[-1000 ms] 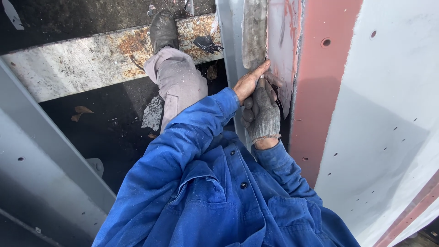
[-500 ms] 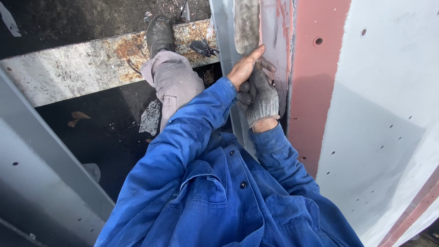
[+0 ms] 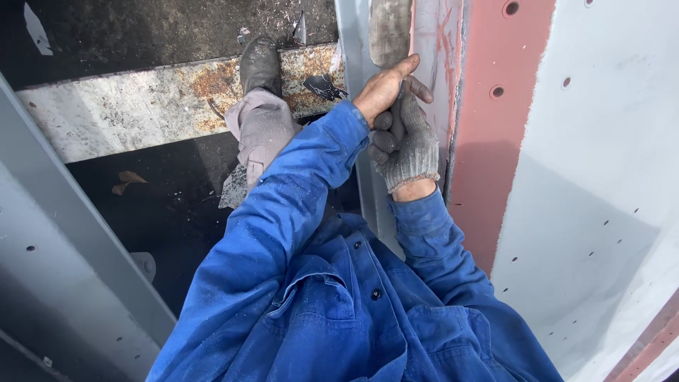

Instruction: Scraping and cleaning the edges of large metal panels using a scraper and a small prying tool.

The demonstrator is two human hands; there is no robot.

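Bare left hand, gloved right hand, gripping grey post edge

A rusty, paint-flecked steel beam runs across the upper left, with a worn dark boot planted on it and a grey trouser leg below. Under the beam lies a dark floor with a dry brown leaf. A grey metal rail slants along the left edge. On the right stand a reddish primed strip and a pale panel, both drilled with small holes.
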